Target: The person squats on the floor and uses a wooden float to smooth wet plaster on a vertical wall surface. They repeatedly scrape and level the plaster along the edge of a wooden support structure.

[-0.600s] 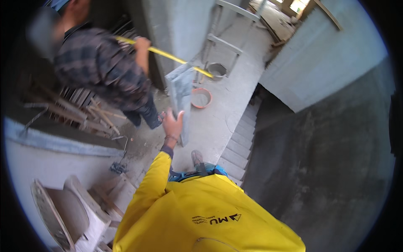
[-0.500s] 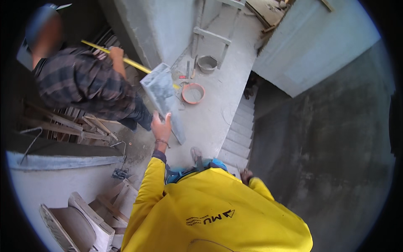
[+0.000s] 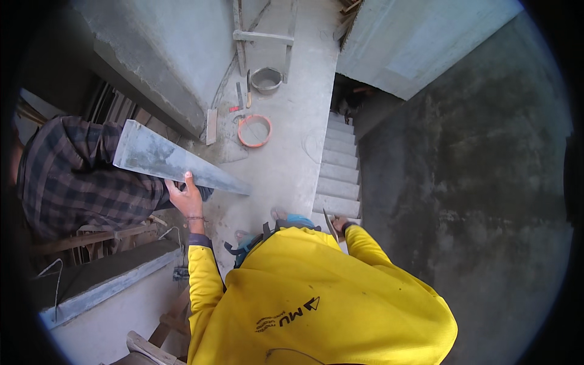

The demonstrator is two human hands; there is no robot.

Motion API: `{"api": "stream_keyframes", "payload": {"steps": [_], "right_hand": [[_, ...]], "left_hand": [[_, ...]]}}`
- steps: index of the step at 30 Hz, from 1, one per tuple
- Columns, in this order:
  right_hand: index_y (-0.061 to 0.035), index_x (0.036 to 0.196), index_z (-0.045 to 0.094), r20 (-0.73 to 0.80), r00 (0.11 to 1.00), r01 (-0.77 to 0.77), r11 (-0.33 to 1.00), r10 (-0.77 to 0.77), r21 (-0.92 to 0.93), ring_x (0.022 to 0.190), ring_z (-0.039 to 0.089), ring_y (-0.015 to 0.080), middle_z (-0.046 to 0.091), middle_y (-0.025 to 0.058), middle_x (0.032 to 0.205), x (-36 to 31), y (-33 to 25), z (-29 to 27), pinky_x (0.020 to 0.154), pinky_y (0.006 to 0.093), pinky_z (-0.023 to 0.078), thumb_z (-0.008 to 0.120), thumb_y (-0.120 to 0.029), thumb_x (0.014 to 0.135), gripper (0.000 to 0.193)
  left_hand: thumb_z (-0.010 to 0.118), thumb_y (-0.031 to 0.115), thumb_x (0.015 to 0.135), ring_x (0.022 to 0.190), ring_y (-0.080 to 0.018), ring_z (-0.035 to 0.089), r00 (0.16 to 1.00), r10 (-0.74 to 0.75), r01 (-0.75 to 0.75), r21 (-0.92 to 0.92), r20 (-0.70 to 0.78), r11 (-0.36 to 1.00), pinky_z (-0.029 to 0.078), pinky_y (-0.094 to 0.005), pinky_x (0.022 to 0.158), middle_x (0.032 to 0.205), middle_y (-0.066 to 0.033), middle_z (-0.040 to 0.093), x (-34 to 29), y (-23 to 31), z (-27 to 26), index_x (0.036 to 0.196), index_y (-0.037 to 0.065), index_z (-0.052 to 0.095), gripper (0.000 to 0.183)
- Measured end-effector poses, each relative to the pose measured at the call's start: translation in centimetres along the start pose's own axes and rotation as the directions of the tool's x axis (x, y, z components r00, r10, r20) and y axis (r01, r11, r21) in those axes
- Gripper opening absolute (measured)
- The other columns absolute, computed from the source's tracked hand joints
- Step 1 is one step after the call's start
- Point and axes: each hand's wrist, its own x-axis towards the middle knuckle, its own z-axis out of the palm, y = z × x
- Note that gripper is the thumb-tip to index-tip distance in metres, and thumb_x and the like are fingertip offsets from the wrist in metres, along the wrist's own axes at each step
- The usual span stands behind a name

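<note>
A tall grey post point(image 3: 152, 153), wide at its near end and narrowing towards the floor, stands in front of me on the left. My left hand point(image 3: 185, 198) meets its lower edge with thumb and fingertip apart; how firmly they press is hard to see. Low at my right side, my right hand point(image 3: 339, 225) is closed around a trowel point(image 3: 329, 222), whose thin blade shows nearly edge-on. Its handle is hidden in the fist. Beyond the post, a co-worker in a plaid shirt point(image 3: 79, 182) is partly cut off; that person's hands are not visible.
Ahead on the floor are an orange-rimmed basin point(image 3: 254, 131), a grey basin point(image 3: 266, 79) and hand tools point(image 3: 248, 90). Concrete stairs point(image 3: 336, 167) descend on the right beside a dark wall point(image 3: 462, 201). A wooden frame point(image 3: 263, 38) stands farther off; bent wires point(image 3: 56, 286) stick out at left.
My view has shifted, so the post and co-worker appear farther left. My left hand stays at the post. The trowel blade shows more clearly. The co-worker's yellow stick is out of sight.
</note>
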Motion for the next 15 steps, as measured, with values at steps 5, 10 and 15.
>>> {"api": "stream_keyframes", "payload": {"steps": [5, 10, 15], "right_hand": [[-0.0060, 0.129, 0.060, 0.070, 0.997, -0.029, 0.999, 0.027, 0.039, 0.128, 0.050, 0.0411, 0.055, 0.0240, 0.136, 3.1, 10.7, 7.0, 0.108, 0.0456, 0.040, 0.046, -0.043, 0.095, 0.053], [-0.0060, 0.129, 0.060, 0.139, 0.990, 0.016, 0.992, 0.002, -0.128, 0.127, 0.051, 0.0413, 0.055, 0.0240, 0.135, -0.3, 7.8, 7.7, 0.108, 0.0459, 0.040, 0.046, -0.042, 0.095, 0.052], [-0.0059, 0.128, 0.061, 0.187, 0.980, 0.124, 0.956, -0.075, -0.265, 0.127, 0.051, 0.0414, 0.056, 0.0241, 0.134, 1.0, 1.6, 5.3, 0.107, 0.0462, 0.041, 0.046, -0.041, 0.095, 0.050]], "left_hand": [[0.069, 0.013, 0.087, 0.103, -0.0278, 0.066, 0.976, -0.218, 0.213, -0.170, -0.013, 0.962, 0.050, -0.0362, 0.091, 0.116, -0.0209, 0.066, -1.0, -2.3, 0.3, 0.134, -0.006, 0.049, 0.055], [0.072, 0.026, 0.085, 0.092, -0.0402, 0.066, 0.990, -0.140, 0.140, 0.002, -0.034, 0.990, 0.050, -0.0430, 0.082, 0.097, -0.0241, 0.068, 0.1, -3.8, 0.1, 0.117, -0.003, 0.056, 0.046], [0.071, 0.038, 0.085, 0.098, -0.0469, 0.063, 0.971, -0.237, 0.240, 0.101, -0.037, 0.966, 0.049, -0.0488, 0.085, 0.101, -0.0315, 0.065, 0.6, -7.5, -0.1, 0.124, -0.006, 0.055, 0.061]]}}
